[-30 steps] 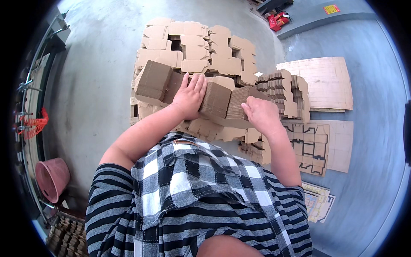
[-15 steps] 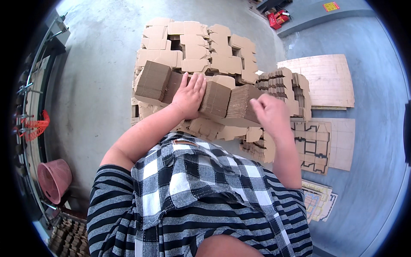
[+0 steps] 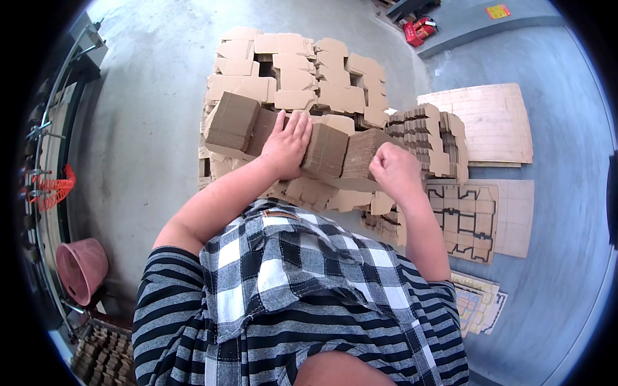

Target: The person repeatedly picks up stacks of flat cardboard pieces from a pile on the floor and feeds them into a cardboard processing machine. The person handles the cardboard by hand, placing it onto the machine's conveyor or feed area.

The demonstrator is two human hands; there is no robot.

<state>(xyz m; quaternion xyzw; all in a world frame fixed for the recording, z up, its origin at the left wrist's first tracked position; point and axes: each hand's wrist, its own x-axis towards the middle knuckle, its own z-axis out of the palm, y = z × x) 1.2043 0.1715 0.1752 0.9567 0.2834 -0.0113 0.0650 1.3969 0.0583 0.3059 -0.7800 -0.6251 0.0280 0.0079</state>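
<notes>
A thick block of stacked die-cut cardboard blanks (image 3: 325, 151), edges facing up, lies across the near part of a larger cardboard pile. My left hand (image 3: 286, 145) rests flat on the middle of this block, fingers stretched out over its recessed section. At the block's right end, my right hand (image 3: 394, 168) is closed in a fist against the ridged cardboard edges. I see nothing held in the fist, though its inner side is hidden.
Beyond the block, flat cardboard blanks (image 3: 293, 71) are piled in rows. Another cardboard stack (image 3: 434, 138) stands to the right, near plywood sheets (image 3: 483, 122) and a cutting-die board (image 3: 467, 222). A pink basket (image 3: 82, 271) and machinery line the left side.
My right fist has moved left and slightly down, from the block's right end to against its edges. My left hand stays flat on the block.
</notes>
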